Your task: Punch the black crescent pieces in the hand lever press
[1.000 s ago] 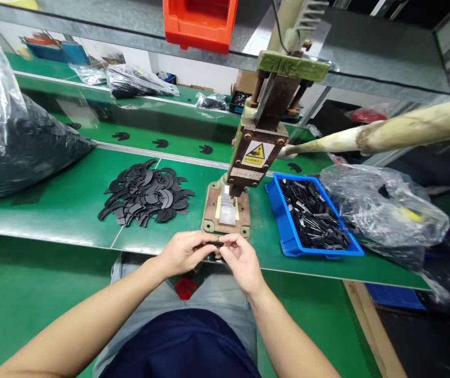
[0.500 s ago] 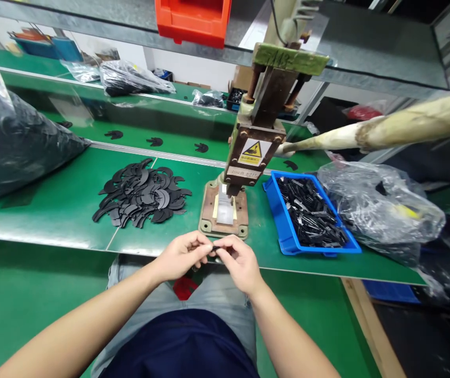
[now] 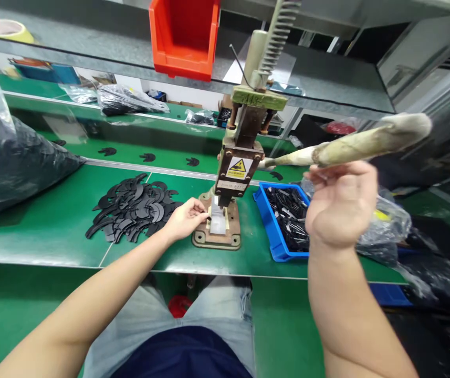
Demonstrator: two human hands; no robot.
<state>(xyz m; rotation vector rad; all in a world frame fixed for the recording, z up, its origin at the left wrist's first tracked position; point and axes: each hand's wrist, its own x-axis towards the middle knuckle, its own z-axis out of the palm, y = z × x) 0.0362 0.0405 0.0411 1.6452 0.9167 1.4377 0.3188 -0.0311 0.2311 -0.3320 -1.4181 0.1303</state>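
My left hand [image 3: 187, 218] is closed in a pinch at the left side of the hand press base [image 3: 199, 239]. Between its fingertips a small black plastic piece [image 3: 209, 217] shows, mostly covered, beside the pale metal fixture [image 3: 218, 226] under the ram. Raised on the right, my right hand [image 3: 341, 205] is at the underside of the press's tape-wrapped lever [image 3: 351, 147], palm up. Its fingers are not wrapped round the lever, and their tips are partly hidden. A warning label [image 3: 238, 167] is on the press head.
A pile of black curved pieces [image 3: 138, 207] lies left of the press. To the right stands a blue tray [image 3: 274, 233] full of black parts. A large plastic bag [image 3: 20, 152] fills the far left; an orange bin [image 3: 185, 63] sits on the shelf above.
My hands were together at the table edge with a small black piece; they have parted. The left moved forward to the press fixture, the right up to the lever. The view shifted.
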